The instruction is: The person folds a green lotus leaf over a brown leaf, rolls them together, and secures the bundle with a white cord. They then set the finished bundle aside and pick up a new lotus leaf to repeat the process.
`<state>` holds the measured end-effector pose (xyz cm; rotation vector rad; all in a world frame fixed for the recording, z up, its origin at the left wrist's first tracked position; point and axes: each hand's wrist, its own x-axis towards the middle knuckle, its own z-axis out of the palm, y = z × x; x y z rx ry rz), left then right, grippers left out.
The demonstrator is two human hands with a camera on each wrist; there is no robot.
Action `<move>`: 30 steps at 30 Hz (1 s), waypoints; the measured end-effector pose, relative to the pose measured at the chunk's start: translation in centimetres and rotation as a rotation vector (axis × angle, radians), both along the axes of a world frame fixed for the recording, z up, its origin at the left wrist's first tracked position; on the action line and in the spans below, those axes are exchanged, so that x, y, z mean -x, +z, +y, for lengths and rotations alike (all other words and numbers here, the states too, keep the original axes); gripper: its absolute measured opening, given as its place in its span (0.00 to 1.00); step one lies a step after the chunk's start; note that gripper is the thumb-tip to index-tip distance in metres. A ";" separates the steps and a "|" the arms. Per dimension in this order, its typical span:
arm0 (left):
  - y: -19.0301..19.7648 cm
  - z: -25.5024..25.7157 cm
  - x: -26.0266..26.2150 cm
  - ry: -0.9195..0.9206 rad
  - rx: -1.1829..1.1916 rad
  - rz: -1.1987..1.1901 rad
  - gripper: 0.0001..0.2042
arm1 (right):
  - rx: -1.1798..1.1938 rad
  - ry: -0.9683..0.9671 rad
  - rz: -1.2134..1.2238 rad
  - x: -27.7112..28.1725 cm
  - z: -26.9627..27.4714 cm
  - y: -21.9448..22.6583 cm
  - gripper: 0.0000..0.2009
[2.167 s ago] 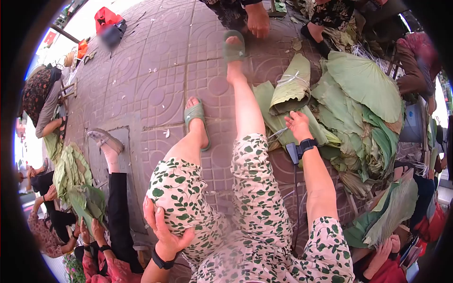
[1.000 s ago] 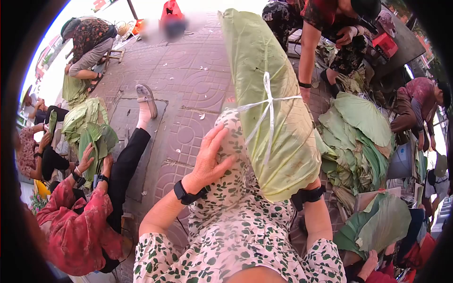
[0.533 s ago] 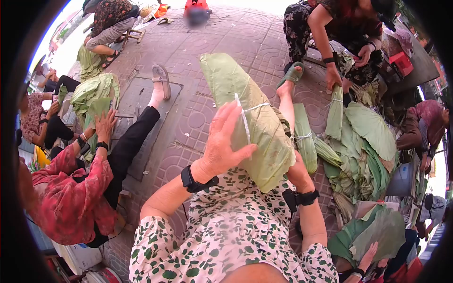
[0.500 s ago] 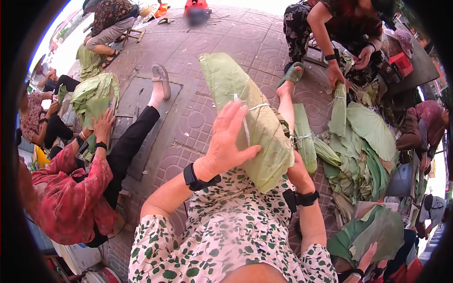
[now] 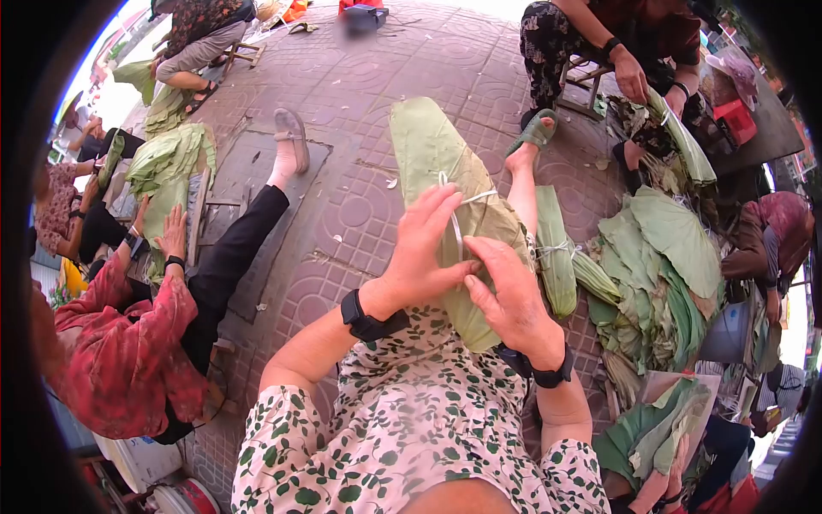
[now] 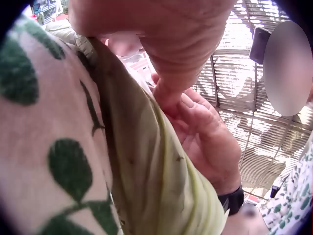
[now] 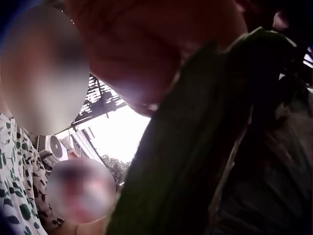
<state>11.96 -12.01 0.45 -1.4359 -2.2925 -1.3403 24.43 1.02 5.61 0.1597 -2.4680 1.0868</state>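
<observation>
A bundle of folded lotus leaves (image 5: 428, 141), tied crosswise with white string (image 5: 479, 196), lies across the wearer's lap in the head view. The left hand (image 5: 418, 248) rests on it, fingers stretched over the string and thumb pointing right. From the other side the right hand (image 5: 518, 304) pinches at the string's tail with thumb and forefinger, its tips meeting the left thumb. The left wrist view shows this meeting of fingertips above the pale leaf bundle (image 6: 151, 161). In the dark right wrist view, the leaf bundle (image 7: 181, 147) covers much of the picture.
Tied leaf bundles (image 5: 558, 257) lie on the paving right of the wearer's leg, beside a large pile of lotus leaves (image 5: 659, 248). A person in red (image 5: 128, 351) sits at left with leaves. Another person (image 5: 634, 77) handles a bundle at the upper right.
The right hand first reaches toward a bundle on the ground, then lifts it onto the lap. Lately it has come from beneath the bundle up to the string, beside the left hand.
</observation>
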 end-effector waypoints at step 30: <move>-0.8 -1.4 0.1 0.061 0.083 -0.032 0.47 | 0.421 -0.059 -0.350 1.9 1.4 -4.4 0.06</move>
